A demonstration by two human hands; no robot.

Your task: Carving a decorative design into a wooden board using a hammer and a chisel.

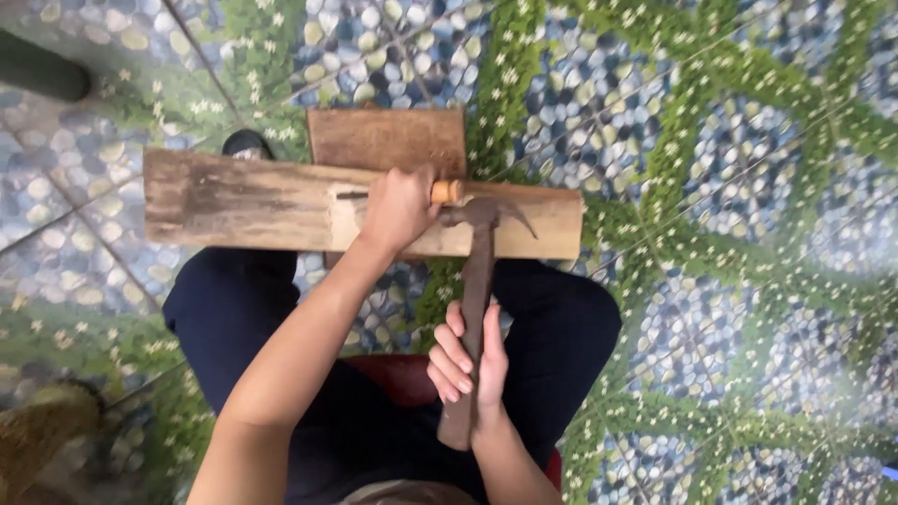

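Note:
A long weathered wooden plank (243, 201) lies across a shorter brown board (386, 137) on the patterned floor. My left hand (398, 206) is closed around an orange-handled tool (447, 191), probably a chisel, held against the plank's surface. My right hand (468, 365) grips the lower handle of a rusty claw hammer (477, 271). The hammer's head rests at the orange handle's end, over the plank. A pale chipped patch shows in the wood by my left hand.
I sit on a red seat (402, 374) with dark-trousered legs (220, 304) apart. A dark shoe (246, 142) sits behind the plank. The floor (730, 234) has pebble and green vine patterns. A dark cylinder (42, 67) lies at top left.

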